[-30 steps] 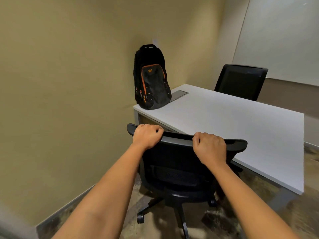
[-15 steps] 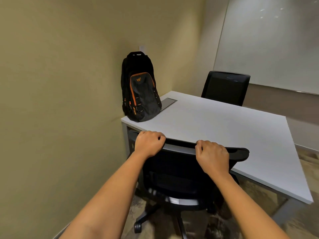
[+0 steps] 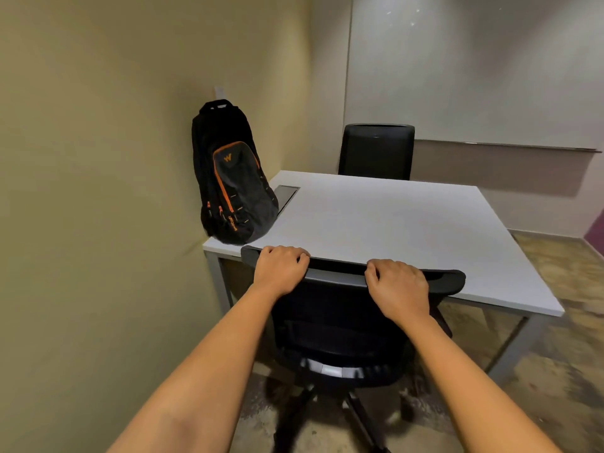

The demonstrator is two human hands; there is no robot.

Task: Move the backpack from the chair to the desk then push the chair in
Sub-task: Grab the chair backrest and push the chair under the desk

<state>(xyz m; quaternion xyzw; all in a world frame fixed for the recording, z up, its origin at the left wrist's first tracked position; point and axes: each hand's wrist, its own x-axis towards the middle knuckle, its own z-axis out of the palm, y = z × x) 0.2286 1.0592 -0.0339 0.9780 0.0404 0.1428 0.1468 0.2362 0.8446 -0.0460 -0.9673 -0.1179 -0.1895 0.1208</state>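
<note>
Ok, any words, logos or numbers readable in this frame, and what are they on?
"W": orange logo on the front pocket of the backpack.
Orange lettering low on the backpack's side: too small and blurred to read.
Nothing readable on the desk, the chair or the far chair.

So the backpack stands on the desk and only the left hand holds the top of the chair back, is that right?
Not quite. The head view shows both hands on the chair back: left hand and right hand. The backpack does stand on the desk.
</note>
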